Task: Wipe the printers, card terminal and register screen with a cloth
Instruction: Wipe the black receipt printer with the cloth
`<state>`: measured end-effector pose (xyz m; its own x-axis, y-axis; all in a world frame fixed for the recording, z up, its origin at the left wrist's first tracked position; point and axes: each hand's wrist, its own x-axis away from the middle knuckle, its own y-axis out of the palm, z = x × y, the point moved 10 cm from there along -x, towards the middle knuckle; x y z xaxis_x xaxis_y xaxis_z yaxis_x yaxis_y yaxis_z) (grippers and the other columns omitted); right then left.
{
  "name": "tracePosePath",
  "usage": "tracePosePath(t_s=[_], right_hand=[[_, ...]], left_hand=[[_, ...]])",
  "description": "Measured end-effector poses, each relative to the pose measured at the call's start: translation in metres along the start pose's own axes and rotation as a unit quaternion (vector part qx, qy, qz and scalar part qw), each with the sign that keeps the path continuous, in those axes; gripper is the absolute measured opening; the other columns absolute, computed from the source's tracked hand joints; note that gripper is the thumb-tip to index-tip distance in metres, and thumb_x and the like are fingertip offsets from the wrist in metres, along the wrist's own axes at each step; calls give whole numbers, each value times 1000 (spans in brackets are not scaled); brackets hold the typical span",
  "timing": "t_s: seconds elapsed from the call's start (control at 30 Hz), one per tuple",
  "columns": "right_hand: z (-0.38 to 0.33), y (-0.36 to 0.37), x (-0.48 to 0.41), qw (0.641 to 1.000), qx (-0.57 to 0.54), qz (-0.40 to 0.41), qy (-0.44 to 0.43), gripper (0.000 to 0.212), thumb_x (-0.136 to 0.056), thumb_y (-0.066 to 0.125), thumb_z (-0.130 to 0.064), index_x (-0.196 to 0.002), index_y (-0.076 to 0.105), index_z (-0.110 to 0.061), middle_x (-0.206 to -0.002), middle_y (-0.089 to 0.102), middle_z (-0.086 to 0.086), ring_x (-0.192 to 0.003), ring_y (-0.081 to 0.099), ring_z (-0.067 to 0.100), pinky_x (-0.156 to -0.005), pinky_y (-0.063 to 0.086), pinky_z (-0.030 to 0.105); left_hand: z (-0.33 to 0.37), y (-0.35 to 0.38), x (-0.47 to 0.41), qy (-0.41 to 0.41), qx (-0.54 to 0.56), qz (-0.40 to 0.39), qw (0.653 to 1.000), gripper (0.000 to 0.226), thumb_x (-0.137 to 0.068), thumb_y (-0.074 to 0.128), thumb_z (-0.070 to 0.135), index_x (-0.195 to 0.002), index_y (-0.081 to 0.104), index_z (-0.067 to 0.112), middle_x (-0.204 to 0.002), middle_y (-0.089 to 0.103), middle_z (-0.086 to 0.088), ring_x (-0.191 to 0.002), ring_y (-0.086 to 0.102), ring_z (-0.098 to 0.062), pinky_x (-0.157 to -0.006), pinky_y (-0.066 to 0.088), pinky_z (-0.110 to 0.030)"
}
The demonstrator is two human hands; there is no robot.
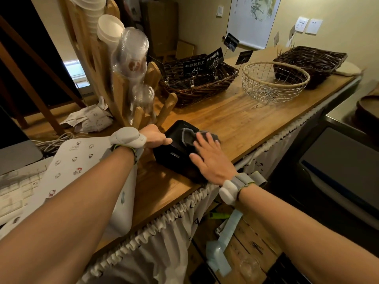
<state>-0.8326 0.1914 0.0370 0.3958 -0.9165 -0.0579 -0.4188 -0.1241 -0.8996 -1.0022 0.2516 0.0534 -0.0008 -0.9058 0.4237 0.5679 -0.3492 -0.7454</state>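
A small black printer (173, 153) sits on the wooden counter (235, 119) near its front edge. My left hand (155, 137) grips the printer's left side, thumb on its top. My right hand (211, 158) lies flat with fingers spread, pressing a grey cloth (189, 137) onto the printer's top. A white device with cartoon stickers (82, 158) stands to the left, partly hidden by my left forearm. A white keyboard (14, 193) lies at the far left.
Behind the printer a wooden holder (121, 89) carries stacked clear and white cups. Two dark wicker baskets (196, 85) and a wire basket (274, 83) stand further back. Loose receipts (88, 118) and cables lie at the left. A dark appliance (338, 173) is at the right.
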Motion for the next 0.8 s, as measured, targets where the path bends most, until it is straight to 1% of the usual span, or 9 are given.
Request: tracePosePath(t_s=[0.1,0.2,0.27,0.3,0.4,0.5,0.63,0.73,0.8], right_hand=[[-11,-5,9,998,9,-23,-58,57,-98,24,-48,-146,30,-18,-156,21,-3,-145,6,12,-117,1,35],[-11,-18,10,997,32,-19,-67,57,-97,24,-48,-142,38,-16,-151,33,0,-144,16,17,-116,8,37],[-17,-13,11,995,40,-39,-85,65,-94,24,-54,-143,34,-13,-153,30,2,-144,16,18,-115,7,34],[-17,-12,11,993,60,-43,-93,64,-95,24,-54,-145,31,-14,-154,28,2,-144,14,16,-115,6,33],[-5,-15,8,992,105,-37,-60,60,-98,21,-51,-146,28,-17,-156,22,-1,-146,6,18,-117,7,40],[-10,-8,8,994,61,-54,-74,73,-92,16,-62,-147,26,-15,-156,19,-1,-146,3,17,-117,5,39],[4,-7,5,998,48,-48,-14,64,-97,16,-55,-149,19,-18,-158,5,-5,-146,-8,19,-118,0,41],[-15,4,5,998,20,-45,-43,68,-95,16,-58,-150,13,-17,-158,-3,-4,-145,-11,14,-118,-5,39],[-15,-1,-2,999,14,-30,-29,63,-98,19,-52,-150,9,-19,-158,-7,-3,-145,-12,14,-119,-4,39]], left_hand=[[0,0,2,2,-4,5,1000,51,-89,62,40,-114,61,-4,-119,61,-18,-108,58,-33,-87,48,-38],[1,0,4,1,-1,9,1000,52,-89,62,38,-117,59,-5,-122,59,-18,-111,57,-35,-89,48,-39],[2,0,4,-1,-4,12,1000,52,-89,63,38,-119,59,-5,-123,59,-17,-111,57,-34,-87,48,-37],[2,-1,4,-1,-6,12,1000,52,-89,62,39,-119,59,-4,-123,59,-17,-111,57,-34,-85,48,-37],[2,0,3,4,-8,7,1000,51,-91,60,38,-118,59,-4,-125,58,-15,-111,57,-32,-83,48,-36],[2,-1,1,7,-8,6,1000,52,-90,61,39,-119,59,-4,-125,59,-15,-112,57,-32,-83,48,-36],[2,-1,1,8,-8,6,1000,49,-90,60,39,-116,60,-3,-124,59,-15,-109,58,-32,-78,49,-35],[1,0,0,4,-5,4,1000,50,-90,61,39,-118,59,-2,-125,59,-15,-110,57,-32,-80,50,-37],[1,0,2,3,-2,8,1000,51,-90,61,39,-120,58,-2,-125,58,-14,-110,58,-32,-78,50,-36]])
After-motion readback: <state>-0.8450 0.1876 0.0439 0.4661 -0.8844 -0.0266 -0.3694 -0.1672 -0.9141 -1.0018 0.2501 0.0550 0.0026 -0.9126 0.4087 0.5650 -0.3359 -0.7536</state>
